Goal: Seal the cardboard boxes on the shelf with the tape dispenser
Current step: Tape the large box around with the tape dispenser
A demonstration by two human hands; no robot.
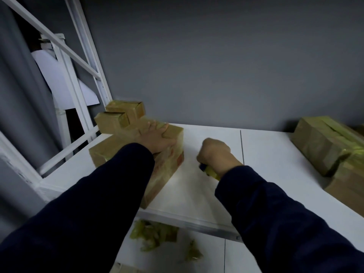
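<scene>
Cardboard box [167, 164] lies at the left of the white shelf [206, 194], with glossy yellowish tape showing on its near side. The left hand [155, 136] presses flat on its top, fingers extended. Just beside the box but apart from it, the right hand [216, 154] holds the tape dispenser [209, 171], fingers curled round its yellow handle; the rest of the tool is hidden. Two smaller boxes [112, 121] sit behind it, and the stacked boxes [323, 146] at the far right carry tape bands. Loose tape scraps [153, 235] litter the lower shelf [246, 257]. Sealing seems well along, though I cannot tell whether this box's top seam is finished.
</scene>
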